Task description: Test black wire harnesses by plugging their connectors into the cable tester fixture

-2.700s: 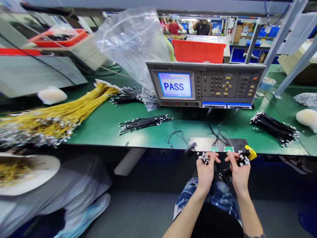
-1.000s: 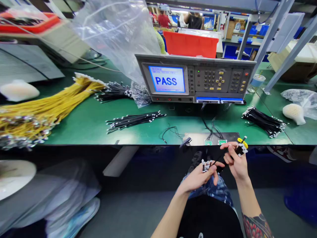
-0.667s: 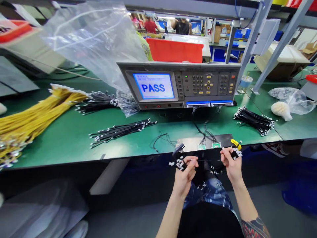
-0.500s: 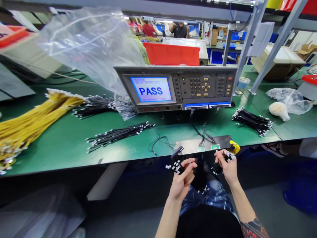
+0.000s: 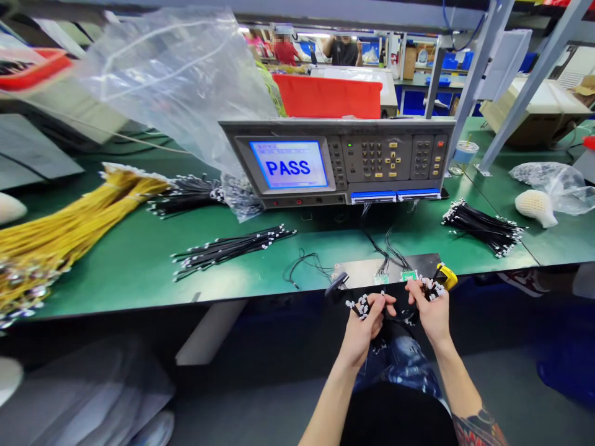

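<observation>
Two bare hands (image 5: 395, 319) work just below the front edge of a green-topped surface (image 5: 116, 282). The left hand (image 5: 365, 328) has a closed grip on a bunch of black wires with white connector ends (image 5: 362, 305). The right hand (image 5: 430, 313) has a closed, pinching grip on a cluster of white connector ends (image 5: 431, 288), and black wire runs between the two hands. Just beyond the right hand sits a small yellow-and-black tool (image 5: 446, 277). Ahead, a metal plate (image 5: 357, 271) carries two green circuit boards (image 5: 408, 275), with thin black leads rising to a grey tester (image 5: 379, 161). Its blue-framed screen (image 5: 289, 164) reads "PASS". A transparent plastic bag (image 5: 171, 87) hangs over the tester's left corner, partly hiding a red plastic tote (image 5: 328, 96). Loose black wire bundles (image 5: 232, 246) and a thick yellow wire bundle (image 5: 60, 232) lie on the surface to the left.
</observation>
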### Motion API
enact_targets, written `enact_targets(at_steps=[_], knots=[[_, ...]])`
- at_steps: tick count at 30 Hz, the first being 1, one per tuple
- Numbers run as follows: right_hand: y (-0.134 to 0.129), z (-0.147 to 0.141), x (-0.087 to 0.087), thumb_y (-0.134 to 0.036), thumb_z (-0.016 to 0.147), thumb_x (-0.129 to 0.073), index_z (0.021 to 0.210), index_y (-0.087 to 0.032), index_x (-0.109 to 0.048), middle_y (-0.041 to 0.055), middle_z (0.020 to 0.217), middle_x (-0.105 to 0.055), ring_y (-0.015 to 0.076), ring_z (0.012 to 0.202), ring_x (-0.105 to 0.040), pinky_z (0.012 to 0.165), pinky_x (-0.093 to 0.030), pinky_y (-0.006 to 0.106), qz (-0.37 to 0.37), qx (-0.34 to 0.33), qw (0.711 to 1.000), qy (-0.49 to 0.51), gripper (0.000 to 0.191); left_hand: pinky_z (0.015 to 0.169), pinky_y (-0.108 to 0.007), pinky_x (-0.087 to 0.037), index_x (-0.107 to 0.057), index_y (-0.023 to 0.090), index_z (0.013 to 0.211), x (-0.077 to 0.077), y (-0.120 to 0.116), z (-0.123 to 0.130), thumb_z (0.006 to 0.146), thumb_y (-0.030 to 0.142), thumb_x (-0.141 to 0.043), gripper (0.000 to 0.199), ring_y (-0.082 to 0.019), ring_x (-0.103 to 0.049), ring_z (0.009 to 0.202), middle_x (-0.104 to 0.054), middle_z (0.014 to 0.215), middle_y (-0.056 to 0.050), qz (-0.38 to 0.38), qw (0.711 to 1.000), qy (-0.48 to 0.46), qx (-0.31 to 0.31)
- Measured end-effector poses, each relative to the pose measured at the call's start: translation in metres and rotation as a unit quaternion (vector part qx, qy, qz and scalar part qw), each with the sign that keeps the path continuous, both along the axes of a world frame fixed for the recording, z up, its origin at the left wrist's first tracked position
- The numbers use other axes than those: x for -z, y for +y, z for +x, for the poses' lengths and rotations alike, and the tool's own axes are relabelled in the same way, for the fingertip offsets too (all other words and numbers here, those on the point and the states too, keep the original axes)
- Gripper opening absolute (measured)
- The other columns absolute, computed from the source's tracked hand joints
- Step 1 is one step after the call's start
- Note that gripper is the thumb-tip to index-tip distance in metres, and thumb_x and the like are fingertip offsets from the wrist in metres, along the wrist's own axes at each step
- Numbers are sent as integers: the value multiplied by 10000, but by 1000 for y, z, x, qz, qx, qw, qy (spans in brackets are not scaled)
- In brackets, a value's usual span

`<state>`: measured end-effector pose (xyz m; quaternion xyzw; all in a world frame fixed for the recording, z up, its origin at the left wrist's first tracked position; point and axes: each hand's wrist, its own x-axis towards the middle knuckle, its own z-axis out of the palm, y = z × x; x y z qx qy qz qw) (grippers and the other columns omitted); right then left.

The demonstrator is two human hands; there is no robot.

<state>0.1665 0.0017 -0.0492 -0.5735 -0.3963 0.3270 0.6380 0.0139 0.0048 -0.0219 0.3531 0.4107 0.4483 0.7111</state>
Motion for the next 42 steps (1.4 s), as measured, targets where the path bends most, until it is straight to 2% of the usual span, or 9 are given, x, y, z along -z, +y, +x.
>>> enact_targets(at_steps=[6,14,19,25,30,34,36,40,42], knots=[[0,-9,6,-492,916,-730,678,-191,-702,28,589,-687,187,563,-633,589,-518,316,16,45,999,9,385,416,-220,-156,-794,149,836,6,5,7,752,626,-836,486,-37,-261,392,-640,561,15,50,995,63,-65],[-1,-8,8,-480,917,-738,708,-184,-718,30,617,-698,201,610,-657,617,-531,324,18,38,999,13,363,616,-291,-468,-766,185,696,7,11,15,802,461,-768,295,-164,-594,565,-660,550,-4,103,977,134,-133],[-2,-8,8,-498,916,-739,724,-185,-726,36,638,-710,195,607,-647,589,-520,311,9,27,999,29,367,648,-310,-496,-762,193,667,3,10,19,796,409,-772,251,-182,-629,588,-679,558,-12,93,972,142,-164],[-2,-2,13,-532,871,-781,767,-173,-759,35,628,-699,156,505,-557,475,-439,282,-8,14,998,56,374,555,-294,-477,-777,187,703,9,10,24,789,423,-814,254,-219,-666,631,-729,613,-55,77,970,129,-189],[-6,0,12,-589,883,-761,777,-148,-770,13,577,-651,78,411,-326,405,-235,252,-43,-13,995,93,454,474,-257,-399,-809,165,751,5,17,10,754,463,-861,303,-179,-608,557,-750,652,-71,65,983,119,-120],[-9,-2,4,-626,862,-761,785,-149,-750,12,577,-648,57,408,-256,402,-156,237,-58,-89,984,143,484,436,-225,-242,-791,152,679,-3,17,-5,730,482,-880,345,-92,-428,452,-675,568,-40,74,991,114,-16],[-11,0,-3,-640,840,-780,721,-165,-696,-7,534,-600,58,401,-266,394,-171,224,-65,-132,973,178,497,431,-222,-168,-779,144,665,-5,13,-10,727,514,-879,388,-55,-322,423,-655,560,-28,59,991,107,50],[-19,11,-17,-608,872,-782,654,-211,-563,-58,510,-459,115,462,-474,469,-399,246,-36,-190,955,226,504,428,-220,-110,-818,140,841,-9,2,-19,714,573,-886,456,-23,-226,421,-710,693,-36,20,990,100,98],[-22,16,-23,-616,901,-752,707,-222,-549,-90,546,-401,86,402,-398,433,-362,238,-25,-199,949,243,484,423,-220,-111,-825,144,867,-13,-2,-22,711,544,-899,435,-26,-235,424,-710,705,-36,19,986,109,122]])
